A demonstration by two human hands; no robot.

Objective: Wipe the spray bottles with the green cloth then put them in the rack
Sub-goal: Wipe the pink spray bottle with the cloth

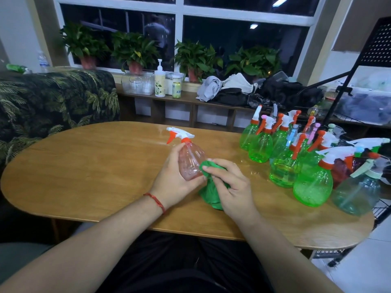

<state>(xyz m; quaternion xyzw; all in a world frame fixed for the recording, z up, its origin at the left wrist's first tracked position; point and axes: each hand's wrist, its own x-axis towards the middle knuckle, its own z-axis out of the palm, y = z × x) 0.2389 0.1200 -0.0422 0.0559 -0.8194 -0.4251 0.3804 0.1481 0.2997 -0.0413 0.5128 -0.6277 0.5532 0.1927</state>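
Head view, from the lap outward. Cradles the pink spray bottle in the left hand, fingers curled round its belly, trigger head tilted away and to the left, low over the table. Pinches a bunched fold of the green cloth in the right hand, thumb and fingertips pressing it against the bottle's lower side, with the loose tail hanging down, apparently onto the tabletop. Looks mid-wipe on this bottle, not yet racked.

Risks close in: could let the smooth plastic twist out of the left palm under a hard rub from the right. Could snag the trailing tail and lose the bunched fold, ending with bare fingertips on plastic instead of fabric. Could skip the neck and trigger by working only the belly.

Further right, faces a tight cluster of green spray bottles, packed close, some in contact, plus a pale blue-green bottle near the table's edge. Could topple one or several with a forearm or the carried bottle on the way across to the wire rack, glimpsed only in part beyond the table's right end. Cannot tell which shelf has room.
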